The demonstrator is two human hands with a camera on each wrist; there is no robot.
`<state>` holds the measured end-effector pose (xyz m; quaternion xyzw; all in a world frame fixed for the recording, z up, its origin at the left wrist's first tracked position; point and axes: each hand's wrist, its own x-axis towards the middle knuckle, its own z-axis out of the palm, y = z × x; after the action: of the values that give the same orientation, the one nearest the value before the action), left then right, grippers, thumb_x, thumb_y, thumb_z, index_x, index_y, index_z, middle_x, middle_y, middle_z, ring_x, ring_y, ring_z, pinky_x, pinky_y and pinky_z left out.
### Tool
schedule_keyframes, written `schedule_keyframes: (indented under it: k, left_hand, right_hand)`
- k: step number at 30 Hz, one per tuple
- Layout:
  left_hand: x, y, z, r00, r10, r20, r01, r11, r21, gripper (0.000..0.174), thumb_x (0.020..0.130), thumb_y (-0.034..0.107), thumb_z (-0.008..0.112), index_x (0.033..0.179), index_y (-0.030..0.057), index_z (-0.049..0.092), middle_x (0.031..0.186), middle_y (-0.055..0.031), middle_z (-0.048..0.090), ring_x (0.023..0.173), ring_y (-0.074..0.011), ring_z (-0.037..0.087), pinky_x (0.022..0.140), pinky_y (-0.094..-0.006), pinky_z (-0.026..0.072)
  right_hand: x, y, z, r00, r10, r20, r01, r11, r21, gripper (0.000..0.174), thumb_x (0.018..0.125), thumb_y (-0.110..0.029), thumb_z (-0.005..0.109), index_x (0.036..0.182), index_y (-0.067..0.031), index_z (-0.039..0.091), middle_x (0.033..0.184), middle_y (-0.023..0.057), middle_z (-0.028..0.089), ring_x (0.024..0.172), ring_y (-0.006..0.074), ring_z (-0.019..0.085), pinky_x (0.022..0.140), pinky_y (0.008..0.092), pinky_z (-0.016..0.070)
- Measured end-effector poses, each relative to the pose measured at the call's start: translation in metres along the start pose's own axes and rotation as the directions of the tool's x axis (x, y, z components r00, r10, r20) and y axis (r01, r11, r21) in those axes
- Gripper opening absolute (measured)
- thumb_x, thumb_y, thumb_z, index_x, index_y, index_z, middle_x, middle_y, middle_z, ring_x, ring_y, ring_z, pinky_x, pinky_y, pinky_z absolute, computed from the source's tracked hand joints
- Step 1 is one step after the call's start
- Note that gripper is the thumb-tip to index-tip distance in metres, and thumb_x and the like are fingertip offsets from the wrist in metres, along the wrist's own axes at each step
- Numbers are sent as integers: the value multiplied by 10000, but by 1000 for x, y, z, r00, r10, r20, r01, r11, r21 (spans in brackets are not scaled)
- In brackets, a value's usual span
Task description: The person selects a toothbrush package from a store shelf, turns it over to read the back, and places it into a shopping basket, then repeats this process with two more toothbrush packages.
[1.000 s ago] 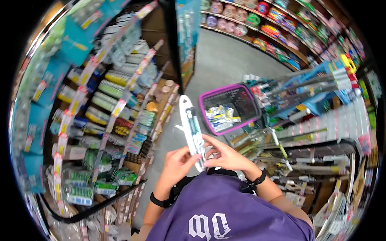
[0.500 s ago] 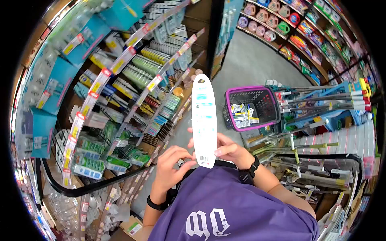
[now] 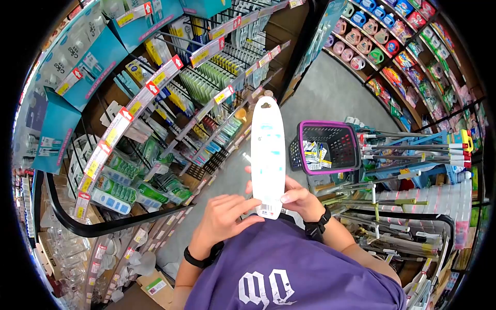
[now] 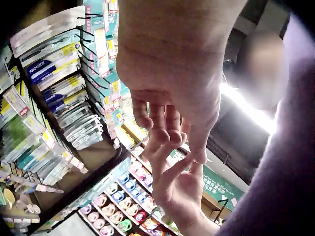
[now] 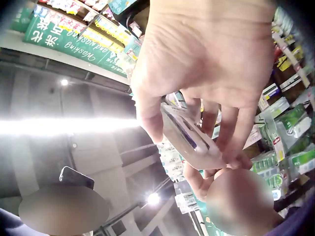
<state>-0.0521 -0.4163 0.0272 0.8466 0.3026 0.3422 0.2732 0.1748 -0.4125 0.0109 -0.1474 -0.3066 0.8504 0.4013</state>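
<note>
My right hand [image 3: 303, 202] grips a long white blister pack [image 3: 268, 150] near its lower end. The thumb presses the printed card face, and the other fingers pass behind, their tips showing past the left edge. The card has a hanging hole at its top and a barcode low down. In the right wrist view the pack [image 5: 192, 140] shows a clear blister with a dark, slender item inside, its kind not readable. Loosely extended, my left hand [image 3: 223, 216] has its index fingertip at the pack's lower left edge by the barcode, with the thumb near the bottom corner.
A black basket with a purple rim [image 3: 330, 172] stands ahead to the right, with several small packs [image 3: 315, 155] inside. Shelves [image 3: 155, 85] of hanging packs line the left. Mop handles [image 3: 413, 150] jut in from the right. Detergent bottles [image 3: 361, 39] fill the far shelves.
The pack has turned from its clear blister side to its white printed back. My left hand has shifted from holding its lower end to touching its edge. The view has swung left.
</note>
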Motion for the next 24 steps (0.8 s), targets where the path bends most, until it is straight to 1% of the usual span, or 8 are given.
schedule_keyframes:
  k: [4,6,9,12,16,21,24]
  left_hand:
    - [-6,-6,-7,999,45,-11,-45,999,10,377,744,293,839,1058,121,720,690,-7,611,592,-181,598,534,-316,436]
    - [-7,-6,-14,998,70,1,-70,997,29,391,739,296,842,1071,126,726,677,-1,599,564,-173,573,519,-313,416]
    - [-10,-10,-22,993,111,45,-113,992,50,430,724,306,852,1100,135,734,653,11,573,529,-161,528,502,-307,388]
    - [-10,-9,-27,983,157,94,-166,981,100,494,652,280,900,1086,111,735,655,35,616,535,-151,556,493,-289,379]
    - [-7,-4,-25,974,190,121,-201,975,92,482,657,282,900,1077,107,741,663,44,624,535,-138,553,490,-286,372]
    - [4,4,-15,965,231,126,-243,965,98,474,660,290,899,1064,98,740,666,38,627,539,-140,555,493,-285,373]
    - [12,8,-6,959,250,134,-263,961,87,478,658,290,900,1063,94,739,651,27,606,533,-145,544,491,-289,367]
  right_hand:
    - [4,6,12,1000,31,-2,-31,999,28,1027,727,-236,720,1555,33,175,1358,183,526,1200,284,583,1029,407,470]
    - [4,16,8,999,36,19,-37,997,66,1035,722,-229,721,1556,35,168,1360,190,521,1201,291,581,1025,411,475]
    - [5,24,12,999,-1,37,-2,995,101,1050,712,-227,723,1557,39,160,1360,199,514,1207,301,576,1030,412,469]
    - [4,28,10,997,-47,59,40,993,113,1063,699,-230,725,1557,40,159,1356,204,512,1217,300,567,1040,405,454]
    - [-2,28,11,994,-73,84,64,992,105,1070,686,-235,727,1556,38,165,1347,201,516,1227,289,559,1051,392,437]
    - [-17,18,11,996,-71,51,67,994,85,1067,684,-237,734,1553,35,179,1347,202,518,1232,282,557,1050,387,440]
    - [-31,8,11,997,-78,17,76,994,79,1072,678,-240,740,1552,34,183,1348,204,517,1235,283,555,1049,389,441]
